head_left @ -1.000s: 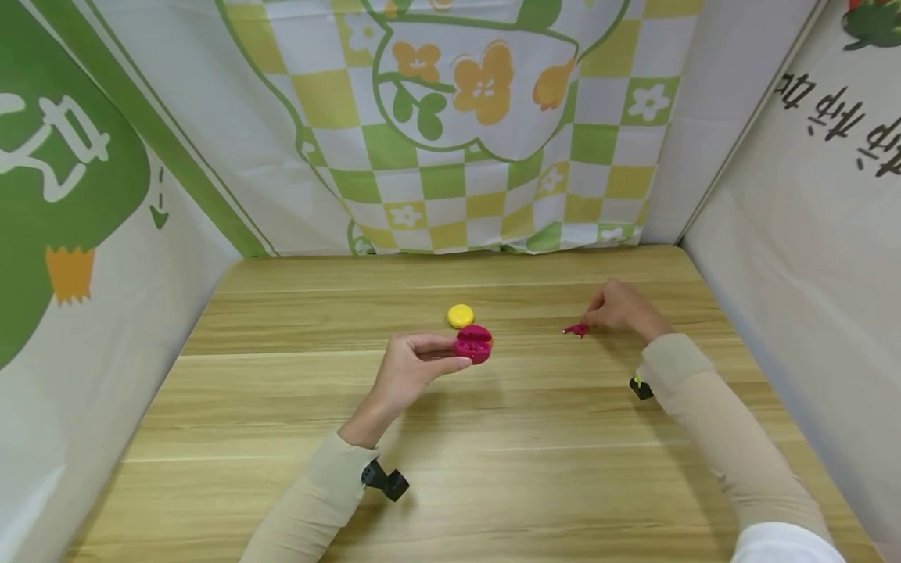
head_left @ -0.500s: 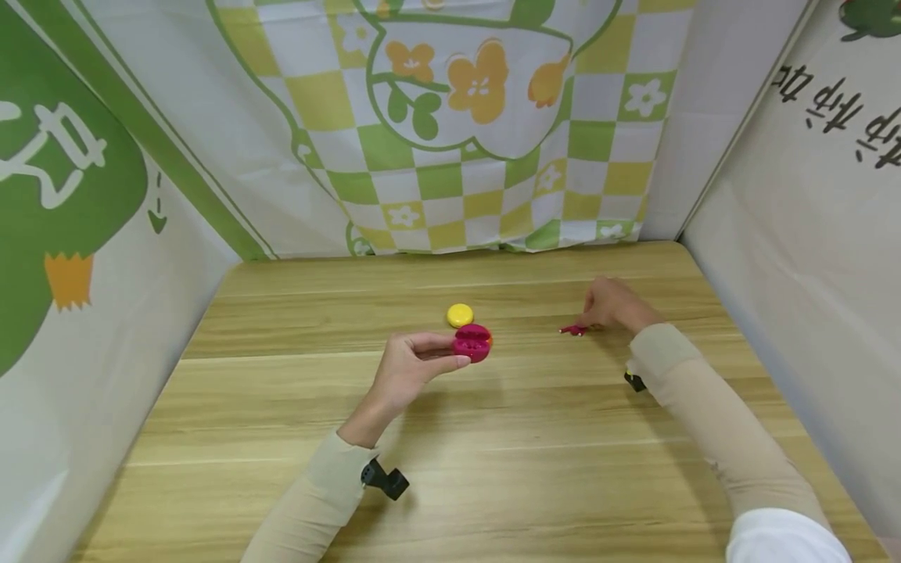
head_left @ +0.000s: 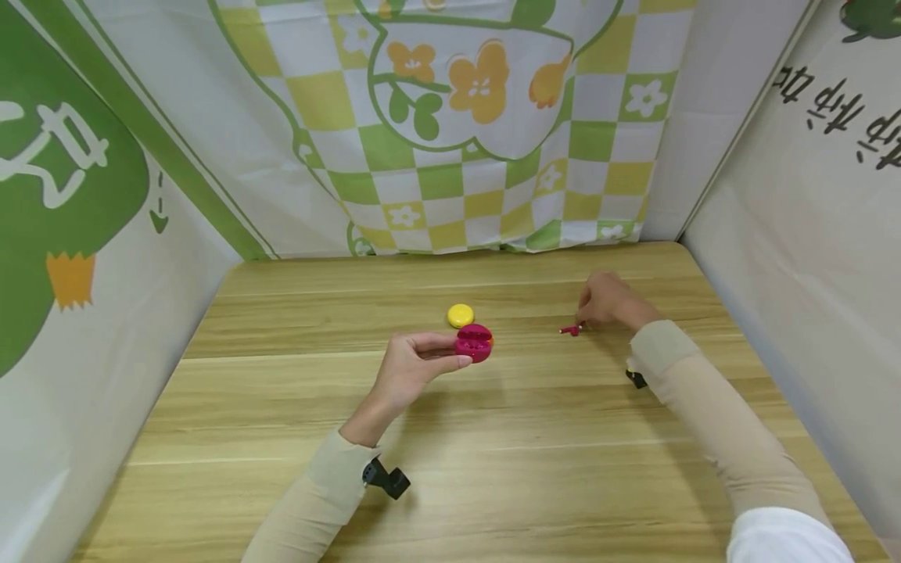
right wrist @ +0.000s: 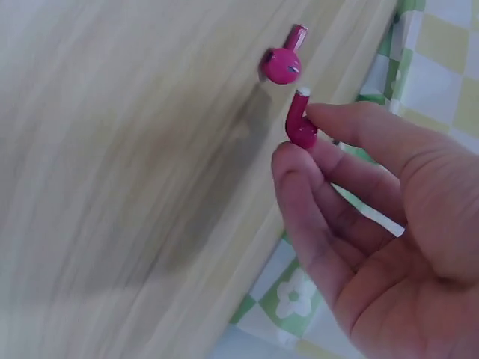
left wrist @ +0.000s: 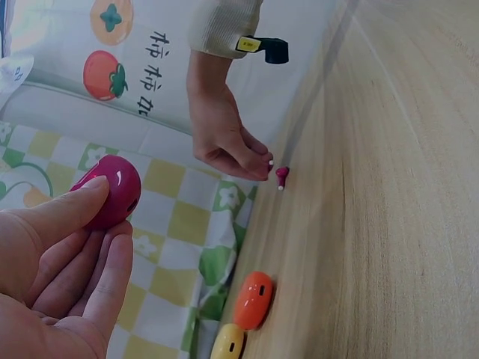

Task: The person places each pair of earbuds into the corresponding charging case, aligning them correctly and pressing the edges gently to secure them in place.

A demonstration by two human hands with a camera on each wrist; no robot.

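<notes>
My left hand point(head_left: 450, 350) grips an open magenta earbud case point(head_left: 474, 342) just above the table's middle; in the left wrist view that case point(left wrist: 111, 192) sits at my fingertips point(left wrist: 97, 224). To the right, my right hand point(head_left: 587, 314) pinches a magenta earbud point(right wrist: 299, 123) between thumb and forefinger. A second magenta earbud point(right wrist: 282, 61) lies on the wood just beyond it, also seen in the head view as the earbud point(head_left: 570, 330) on the table.
A yellow case point(head_left: 461, 315) lies behind the magenta one, and an orange case point(left wrist: 253, 299) lies beside it. The wooden table point(head_left: 493, 469) is walled in by printed cloth on the left point(head_left: 84, 234), back point(head_left: 450, 141) and right point(head_left: 809, 195).
My right hand has drawn slightly left and back, with one earbud pinched while the other stays on the wood. My left hand keeps the magenta case still.
</notes>
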